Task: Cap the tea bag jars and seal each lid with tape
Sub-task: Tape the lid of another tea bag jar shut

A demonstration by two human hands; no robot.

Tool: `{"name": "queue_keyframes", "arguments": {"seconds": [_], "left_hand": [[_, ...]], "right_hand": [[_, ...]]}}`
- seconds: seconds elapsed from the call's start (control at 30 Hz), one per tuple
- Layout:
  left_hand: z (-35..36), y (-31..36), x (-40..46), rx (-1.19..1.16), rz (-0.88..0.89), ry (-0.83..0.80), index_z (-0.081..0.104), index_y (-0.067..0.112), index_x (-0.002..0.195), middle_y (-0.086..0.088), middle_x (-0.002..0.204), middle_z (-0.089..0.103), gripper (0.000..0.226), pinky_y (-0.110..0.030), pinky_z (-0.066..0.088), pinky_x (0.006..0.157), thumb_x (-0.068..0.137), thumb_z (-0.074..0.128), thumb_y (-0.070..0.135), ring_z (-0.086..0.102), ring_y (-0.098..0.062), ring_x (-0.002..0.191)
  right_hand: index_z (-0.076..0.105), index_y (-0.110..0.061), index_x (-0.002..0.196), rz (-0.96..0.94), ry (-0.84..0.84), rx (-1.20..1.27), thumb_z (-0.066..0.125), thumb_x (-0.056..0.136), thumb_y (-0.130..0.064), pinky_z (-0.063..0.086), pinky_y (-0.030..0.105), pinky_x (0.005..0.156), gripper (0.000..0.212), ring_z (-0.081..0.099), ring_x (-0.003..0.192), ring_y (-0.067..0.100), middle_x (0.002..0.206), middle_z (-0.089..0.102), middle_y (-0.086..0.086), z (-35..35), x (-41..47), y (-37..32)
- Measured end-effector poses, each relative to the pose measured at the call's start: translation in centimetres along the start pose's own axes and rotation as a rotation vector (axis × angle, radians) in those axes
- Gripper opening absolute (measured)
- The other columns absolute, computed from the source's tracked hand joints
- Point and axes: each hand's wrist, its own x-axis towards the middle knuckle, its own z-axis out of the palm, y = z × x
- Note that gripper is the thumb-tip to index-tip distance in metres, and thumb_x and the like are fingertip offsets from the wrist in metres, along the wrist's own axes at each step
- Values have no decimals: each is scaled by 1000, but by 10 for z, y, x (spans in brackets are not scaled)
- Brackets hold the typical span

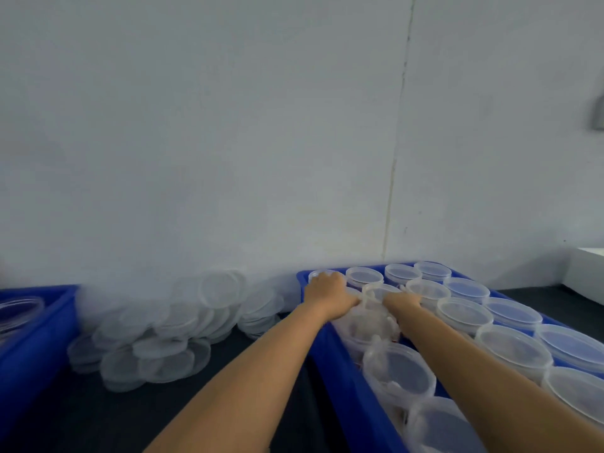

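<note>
A pale wall (228,125) is filling most of what you are looking at, with a thin vertical seam (397,165) running down it right of centre. Below it a dark table (248,371) is stretching across the near part of the scene. On the right of that table a blue crate (336,364) is sitting, packed with rows of clear jars (513,348), most of them wearing translucent lids already. At the left edge a second blue crate (36,328) is showing only one corner, with something clear lying inside it. Between the two crates, against the wall, a loose heap of spare lids (170,335) is lying on the table, overlapping one another. At the far right a white box (585,276) is sitting partly out of view, and a grey object (598,112) is hanging on the wall above it.

You are reaching both arms into the right crate. Your left hand (330,292) is lying knuckles up over the jar in the far left corner, its fingers bending down over the top of it; whether they are actually gripping it cannot be told. Your right hand (403,300) is resting just beside it on the next jar (380,294) to the right, but the fingers are hidden and blurred, so you cannot tell whether it is grasping or loose.
</note>
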Motion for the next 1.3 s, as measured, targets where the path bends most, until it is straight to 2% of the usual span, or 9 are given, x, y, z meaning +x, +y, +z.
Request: {"name": "queue_keyframes", "arguments": {"seconds": [0.13,0.23,0.4,0.5,0.73,0.87,1.03,1.2,1.3], "left_hand": [[-38,-32,-39,-162,-69,-20,54,25,76,-12,111,66,18,-31,45,87,87,67,30,61,-25,103],[-54,-63,-83,-362,-177,27,62,14,107,-5,113,63,22,-32,45,94,90,66,26,60,-22,106],[-71,-102,-161,-624,-279,180,56,20,75,-2,78,58,19,-26,40,65,89,64,11,51,-13,74],[-84,-117,-198,-732,-375,253,58,18,84,-1,80,59,11,-27,39,67,91,59,10,53,-16,80],[-134,-148,-252,-564,-541,357,61,22,86,-6,95,66,9,-39,52,88,91,54,20,63,-24,93],[-167,-168,-257,-347,-590,407,61,15,96,-2,90,61,14,-27,42,62,94,51,24,55,-13,74],[-226,-191,-259,-181,-625,430,60,-6,115,-25,117,63,36,-43,48,88,90,50,17,60,-39,109],[-288,-256,-269,-290,-703,626,57,4,76,-11,67,55,16,-34,43,62,90,52,8,54,-22,62],[-310,-303,-276,-500,-815,794,63,1,96,-8,72,55,11,-31,45,61,91,59,9,52,-19,64]], "right_hand": [[18,0,148,-41,149,101,42,98,-21,28,45,112,60,30,136,39,149,27,24,-4,-48,-26],[38,0,135,-296,164,53,48,91,-11,36,44,102,46,41,126,42,140,37,26,9,-91,-38],[56,-7,118,-555,-6,87,43,88,-1,40,38,98,33,50,117,35,126,54,17,56,-177,-61],[62,-6,111,-562,-187,164,46,90,-5,43,33,90,26,56,111,31,118,63,13,89,-223,-71],[60,-13,91,-502,-480,345,45,88,1,50,39,77,20,58,88,25,83,60,5,137,-287,-90],[56,-14,88,-450,-575,431,41,92,0,53,43,79,21,59,91,26,94,59,9,147,-306,-104],[57,-9,94,-388,-722,590,40,94,2,48,34,69,21,56,81,22,92,59,11,158,-330,-134],[61,-9,103,-398,-900,697,48,95,-3,54,34,76,15,62,91,23,102,65,12,181,-351,-168],[63,-11,104,-425,-928,706,48,96,-5,52,37,87,19,61,101,24,111,66,11,206,-356,-194]]}}
